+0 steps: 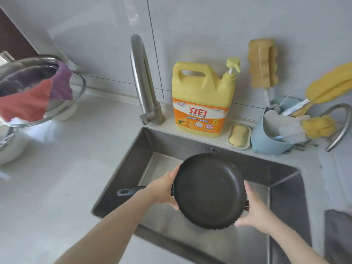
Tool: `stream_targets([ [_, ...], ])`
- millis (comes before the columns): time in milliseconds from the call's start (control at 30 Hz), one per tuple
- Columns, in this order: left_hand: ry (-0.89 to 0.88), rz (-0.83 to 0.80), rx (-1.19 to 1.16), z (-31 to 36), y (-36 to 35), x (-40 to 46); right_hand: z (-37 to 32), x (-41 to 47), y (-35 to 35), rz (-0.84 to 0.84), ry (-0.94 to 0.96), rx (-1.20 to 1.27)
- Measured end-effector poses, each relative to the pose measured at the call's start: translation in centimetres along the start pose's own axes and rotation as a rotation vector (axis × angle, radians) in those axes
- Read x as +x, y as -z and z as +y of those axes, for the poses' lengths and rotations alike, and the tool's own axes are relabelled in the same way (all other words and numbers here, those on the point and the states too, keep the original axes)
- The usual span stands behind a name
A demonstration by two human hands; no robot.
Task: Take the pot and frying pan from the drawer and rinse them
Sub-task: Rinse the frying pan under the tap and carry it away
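Observation:
A black frying pan (208, 191) is held over the steel sink (133, 161), its inside facing me and its dark handle (129, 191) pointing left. My left hand (163, 189) grips the pan's left rim where the handle joins. My right hand (255, 210) holds the right rim, fingers curled round its edge. The tall steel tap (142, 80) stands behind the sink's left corner; I see no water running. No pot can be clearly made out.
A yellow detergent jug (202, 100), a soap dish (239, 137) and a blue caddy (266, 141) of sponges line the sink's back ledge. A steel bowl (49, 111) with a red and purple cloth (38, 98) stands on the left counter. A grey cloth (338, 235) lies at the right.

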State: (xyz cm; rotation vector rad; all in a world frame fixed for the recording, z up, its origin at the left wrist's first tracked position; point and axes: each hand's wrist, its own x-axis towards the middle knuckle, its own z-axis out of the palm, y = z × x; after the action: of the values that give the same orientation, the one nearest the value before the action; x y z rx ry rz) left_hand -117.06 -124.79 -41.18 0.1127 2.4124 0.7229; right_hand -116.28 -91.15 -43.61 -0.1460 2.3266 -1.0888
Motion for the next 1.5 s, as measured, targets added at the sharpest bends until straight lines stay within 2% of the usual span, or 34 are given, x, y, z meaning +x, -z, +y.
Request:
stream_targets([
  [467, 0.195, -0.069, -0.084, -8.6, -5.4, 3.6, 4.0, 7.1, -6.3, -0.114, -0.049, -0.002],
  [833, 0.291, -0.163, -0.008, -9.3, -7.7, 5.1, 6.6, 9.0, -8.4, -0.146, -0.095, -0.055],
  [900, 0.321, -0.136, -0.026, -8.4, -6.6, 5.0, 6.6, 9.0, -8.8, -0.143, -0.101, -0.058],
  [967, 0.306, 0.021, -0.054, -6.7, -4.1, 5.0, 6.6, 9.0, -8.8, -0.141, -0.106, -0.058],
  [1100, 0.213, 0.752, -0.338, -3.3, 3.2, 5.4, 6.3, 9.2, -8.7, -0.141, -0.108, -0.096],
  [1167, 0.192, 0.969, -0.447, -2.4, 6.9, 6.1, 6.0, 9.3, -8.6, -0.149, -0.118, -0.115],
  [1300, 0.193, 1.103, -0.492, -1.2, 12.0, 7.6, 5.9, 9.3, -8.6, -0.15, -0.118, -0.133],
  [1500, 0.321, 1.143, -0.406, -2.0, 13.5, 8.6, 5.9, 9.4, -8.5, -0.164, -0.129, -0.148],
])
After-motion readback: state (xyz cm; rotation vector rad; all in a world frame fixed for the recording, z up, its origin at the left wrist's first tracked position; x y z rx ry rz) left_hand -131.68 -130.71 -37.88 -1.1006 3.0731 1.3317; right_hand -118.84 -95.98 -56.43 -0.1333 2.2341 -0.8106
